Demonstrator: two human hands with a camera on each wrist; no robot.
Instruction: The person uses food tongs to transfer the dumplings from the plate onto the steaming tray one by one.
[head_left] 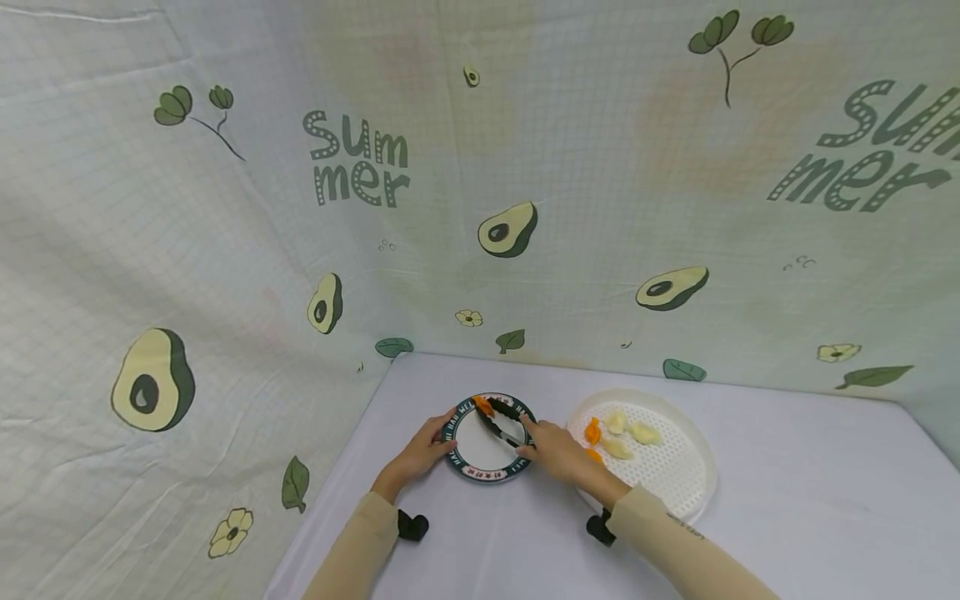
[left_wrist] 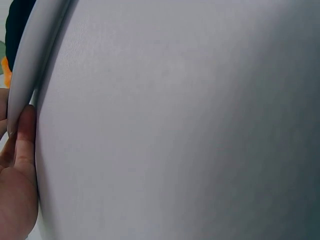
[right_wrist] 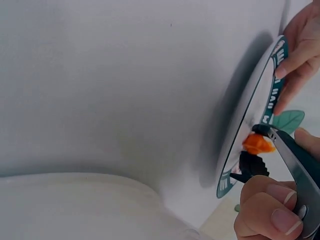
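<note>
My left hand [head_left: 424, 448] pinches the near-left rim of a round plate [head_left: 480, 454] with a dark green, lettered border. In the left wrist view, part of that hand [left_wrist: 17, 185] shows at the rim, with a digit against the plate's underside [left_wrist: 30, 60]. My right hand [head_left: 558, 454] grips a pair of tongs [right_wrist: 295, 160] with metal arms and black tips. An orange dumpling-shaped piece [right_wrist: 257, 144] lies between the tips, over the plate; whether both tips touch it I cannot tell.
Right of the plate, partly behind my right forearm, is a round white perforated tray [head_left: 678, 475]. It holds several pale yellow pieces [head_left: 645, 433] and 2 visible orange pieces [head_left: 592, 431]. A white cloth covers the table [head_left: 810, 483]; a printed curtain [head_left: 585, 150] hangs behind.
</note>
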